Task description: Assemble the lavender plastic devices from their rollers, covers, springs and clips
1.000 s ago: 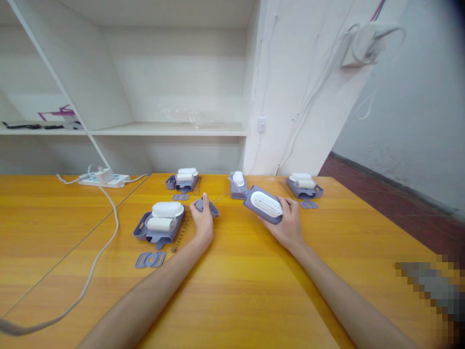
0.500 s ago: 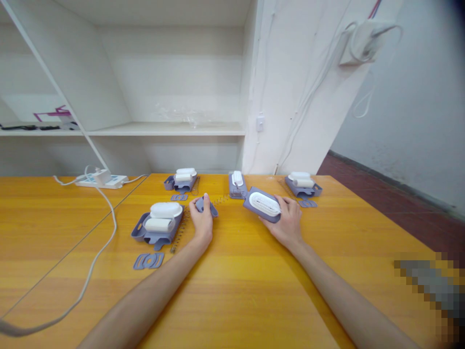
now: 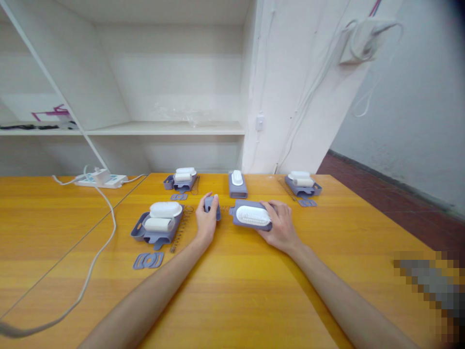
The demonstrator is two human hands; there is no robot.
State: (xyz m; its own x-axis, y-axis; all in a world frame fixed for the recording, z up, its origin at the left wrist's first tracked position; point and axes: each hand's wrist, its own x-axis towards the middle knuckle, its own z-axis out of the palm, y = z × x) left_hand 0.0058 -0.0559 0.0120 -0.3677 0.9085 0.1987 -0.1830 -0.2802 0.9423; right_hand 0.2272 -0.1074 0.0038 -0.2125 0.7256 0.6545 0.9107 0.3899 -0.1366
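My left hand (image 3: 206, 220) is closed around a small grey-purple plastic cap (image 3: 213, 208), held just above the table. Between the two hands stretches a thin coil spring (image 3: 224, 208). My right hand (image 3: 281, 225) grips a flat grey-purple plastic case (image 3: 235, 219) by its right end; a white oval piece (image 3: 253, 216) sits in its upper face, and a narrow tab sticks out at its left end. The spring reaches close to that tab; whether it touches is too small to tell. Cap and case are apart, roughly level with each other.
A similar case (image 3: 238, 192) stands behind my hands. Sets of parts lie at near left (image 3: 160, 227), far left (image 3: 185, 180) and far right (image 3: 303, 183), with flat grey-purple pieces (image 3: 148, 261) and loose springs (image 3: 179, 235). A power strip (image 3: 116, 182) and white cable (image 3: 105, 247) lie left.
My right hand has brought the case left and slightly down and levelled it, and the spring between the hands looks shorter. My left hand has moved slightly right, turning the cap more upright.
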